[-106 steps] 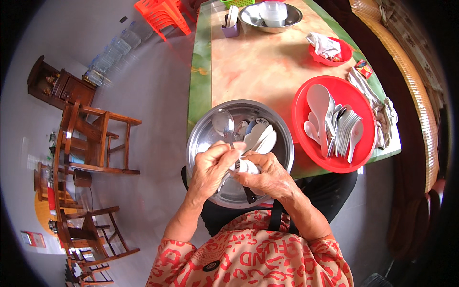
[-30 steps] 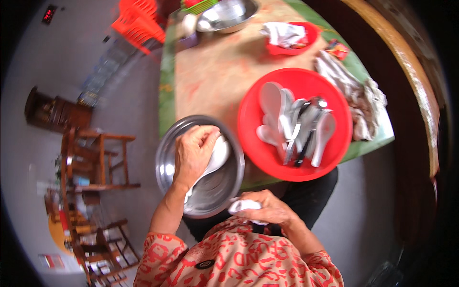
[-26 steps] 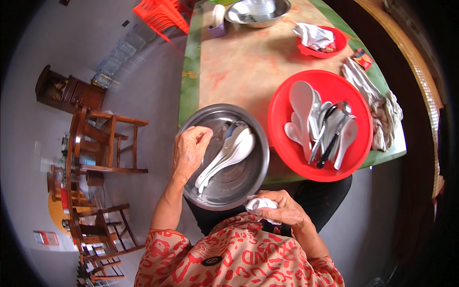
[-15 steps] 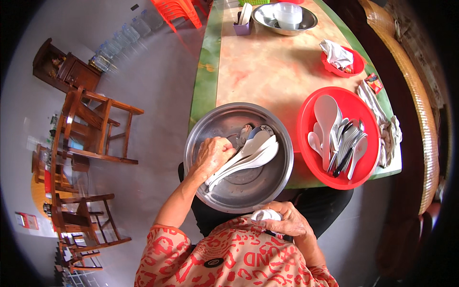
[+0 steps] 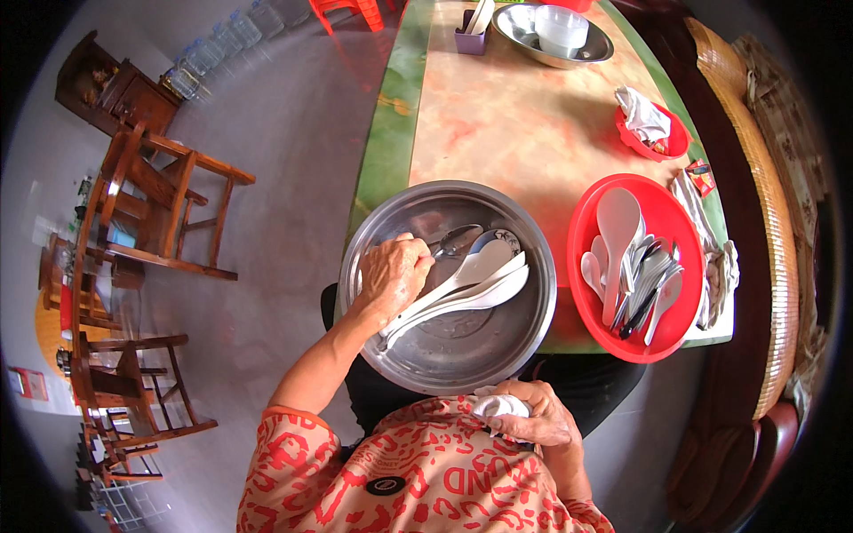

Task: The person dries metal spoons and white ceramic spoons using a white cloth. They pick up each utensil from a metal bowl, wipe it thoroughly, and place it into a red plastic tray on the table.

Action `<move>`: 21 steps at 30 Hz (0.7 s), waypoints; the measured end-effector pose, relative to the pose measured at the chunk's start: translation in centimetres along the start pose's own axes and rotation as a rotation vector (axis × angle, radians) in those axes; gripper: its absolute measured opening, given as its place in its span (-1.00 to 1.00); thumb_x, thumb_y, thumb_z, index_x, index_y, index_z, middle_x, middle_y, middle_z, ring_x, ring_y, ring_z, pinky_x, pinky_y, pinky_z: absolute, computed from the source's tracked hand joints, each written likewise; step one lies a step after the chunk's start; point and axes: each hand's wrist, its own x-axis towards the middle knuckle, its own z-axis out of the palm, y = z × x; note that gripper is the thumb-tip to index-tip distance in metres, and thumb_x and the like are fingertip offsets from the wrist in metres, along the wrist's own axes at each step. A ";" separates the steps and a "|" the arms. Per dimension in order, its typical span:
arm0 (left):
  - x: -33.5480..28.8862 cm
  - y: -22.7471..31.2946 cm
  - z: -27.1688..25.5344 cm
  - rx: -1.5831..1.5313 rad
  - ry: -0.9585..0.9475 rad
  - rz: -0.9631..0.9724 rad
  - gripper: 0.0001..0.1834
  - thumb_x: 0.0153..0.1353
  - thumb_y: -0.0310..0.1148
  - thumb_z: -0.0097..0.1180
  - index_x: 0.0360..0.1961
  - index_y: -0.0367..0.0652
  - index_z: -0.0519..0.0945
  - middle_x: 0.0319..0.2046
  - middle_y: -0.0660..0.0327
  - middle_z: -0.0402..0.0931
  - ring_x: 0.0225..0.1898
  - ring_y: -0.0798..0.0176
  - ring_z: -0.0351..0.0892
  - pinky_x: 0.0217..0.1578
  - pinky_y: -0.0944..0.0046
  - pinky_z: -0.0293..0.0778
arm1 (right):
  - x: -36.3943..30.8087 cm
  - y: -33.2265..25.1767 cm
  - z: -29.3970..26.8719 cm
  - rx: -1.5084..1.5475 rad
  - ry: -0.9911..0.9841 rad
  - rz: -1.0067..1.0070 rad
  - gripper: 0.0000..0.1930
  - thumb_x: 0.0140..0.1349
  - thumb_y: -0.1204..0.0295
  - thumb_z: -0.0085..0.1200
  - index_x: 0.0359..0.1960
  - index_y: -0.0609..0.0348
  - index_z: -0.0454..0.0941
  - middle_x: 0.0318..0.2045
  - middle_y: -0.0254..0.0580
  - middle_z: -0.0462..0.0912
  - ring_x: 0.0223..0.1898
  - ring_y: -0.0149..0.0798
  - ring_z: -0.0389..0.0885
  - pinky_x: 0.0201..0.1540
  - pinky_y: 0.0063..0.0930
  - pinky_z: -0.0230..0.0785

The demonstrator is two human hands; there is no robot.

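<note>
Several white, long-handled spoons (image 5: pixel 503 286) are being held in the round steel basin (image 5: pixel 520 333) in the head view, where a shiny metal spoon (image 5: pixel 462 238) is apparently being gripped by the curled left hand (image 5: pixel 394 274), while a crumpled white cloth (image 5: pixel 500 407) is being clasped by the right hand (image 5: pixel 544 417) near the rim. With many white and silver utensils (image 5: pixel 656 266) being held in the red plastic basin (image 5: pixel 665 202), the work is being judged mostly done, few spoons being left.
</note>
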 end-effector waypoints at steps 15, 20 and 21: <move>-2.1 2.5 -2.5 -1.082 -0.112 -0.195 -0.88 0.29 -0.37 -0.02 -0.31 -0.18 0.36 -0.62 0.31 0.35 -0.74 0.51 0.32 -0.78 0.49 0.26 | -0.8 -1.3 0.6 0.168 0.154 -0.092 -0.67 0.00 0.48 0.18 -0.14 0.26 0.52 -0.40 -0.34 0.59 -0.47 -0.56 0.47 -0.43 -0.72 0.29; -3.6 4.7 -3.1 -1.443 -0.307 -0.421 -0.90 0.29 -0.36 -0.04 -0.27 -0.15 0.37 -0.58 0.30 0.35 -0.78 0.54 0.23 -0.81 0.52 0.14 | 0.8 -1.3 1.2 0.222 0.392 -0.452 -0.61 0.05 0.58 0.07 -0.03 0.19 0.35 -0.36 -0.32 0.52 -0.42 -0.57 0.44 -0.43 -0.72 0.32; -4.0 4.6 -3.3 -1.537 -0.351 -0.485 -0.91 0.30 -0.37 -0.07 -0.25 -0.13 0.38 -0.54 0.30 0.37 -0.78 0.56 0.18 -0.81 0.53 0.12 | 1.1 -2.0 1.1 0.019 0.446 -0.421 -0.58 0.06 0.63 0.02 0.01 0.16 0.30 -0.32 -0.31 0.49 -0.35 -0.54 0.46 -0.34 -0.65 0.38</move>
